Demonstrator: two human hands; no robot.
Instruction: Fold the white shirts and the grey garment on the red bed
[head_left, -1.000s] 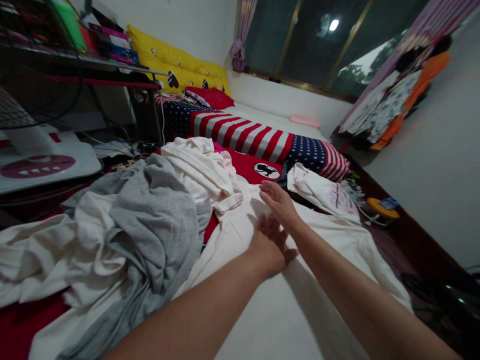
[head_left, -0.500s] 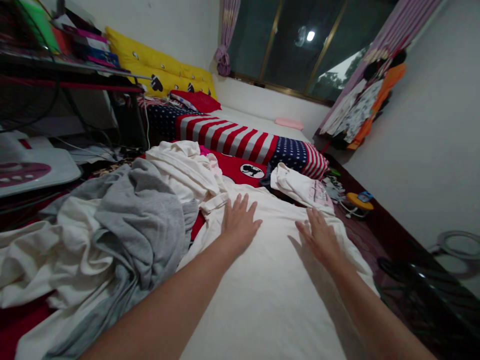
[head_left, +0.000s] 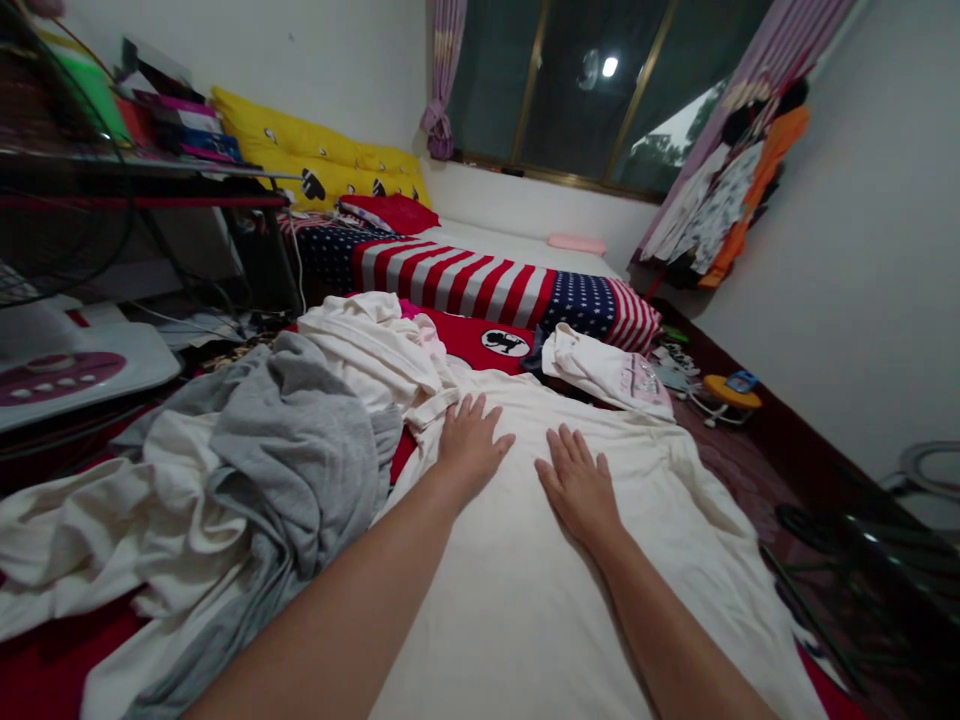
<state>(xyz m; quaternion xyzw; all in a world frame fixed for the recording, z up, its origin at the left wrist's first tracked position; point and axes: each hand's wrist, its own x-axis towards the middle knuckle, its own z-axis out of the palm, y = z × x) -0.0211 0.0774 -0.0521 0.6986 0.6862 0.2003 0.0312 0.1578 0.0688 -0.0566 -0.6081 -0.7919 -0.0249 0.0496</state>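
Head view, the only one: left hand (head_left: 471, 445) flat, palm down, fingers spread and gripping nothing, pressed onto a cream garment (head_left: 540, 600) laid out on the bed. Right hand (head_left: 579, 487) likewise flat and splayed, holding nothing, resting on the same cloth just beside the left, a narrow strip of fabric between them. Both near the garment's far end, left a little farther forward and close to the cloth's left edge; right nearer the middle. Long axis of the garment running straight away from the body, from the bottom of the frame toward the window, so fingertips of both hands point along it, with most of the cloth lying behind the palms, toward the wearer, and under the forearms. To the left, touching or nearly touching the garment's edge, a rumpled grey garment (head_left: 292, 450) heaped with white clothes (head_left: 375, 350). Beyond the fingertips, a red cushion with a black-and-white badge (head_left: 504, 343), then a stars-and-stripes blanket (head_left: 480, 280) across the bed. Right of that, a small folded white top with pink print (head_left: 615, 372), well clear of the right hand. Farther back, yellow pillows (head_left: 315, 160), a dark window (head_left: 600, 90), and clothes hanging at the right wall (head_left: 727, 190).
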